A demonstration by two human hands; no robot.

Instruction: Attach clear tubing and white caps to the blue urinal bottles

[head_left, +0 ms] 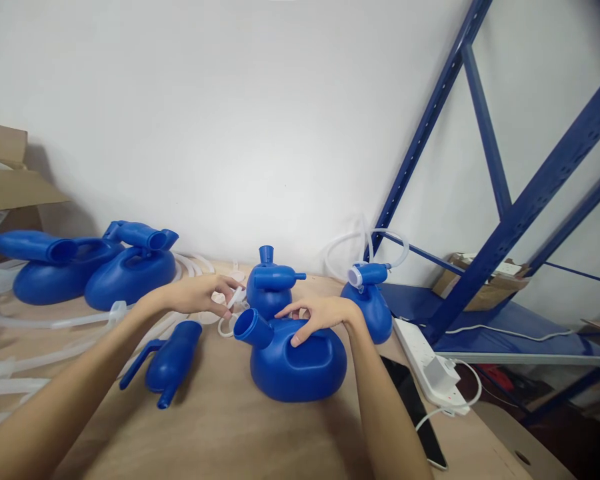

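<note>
Because the right hand (316, 315) only rests spread fingers on the blue jug (295, 360) at mid-table while the left hand (200, 293) pinches a clear tube end (233, 300) just left of its spout — a hard push could tip it.

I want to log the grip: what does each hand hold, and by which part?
The left hand pinches the end of a clear plastic tube. The right hand rests on top of the blue plastic container.

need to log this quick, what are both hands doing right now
left hand: pinching a small white tube piece
right hand: open, fingers resting on the blue container
</note>
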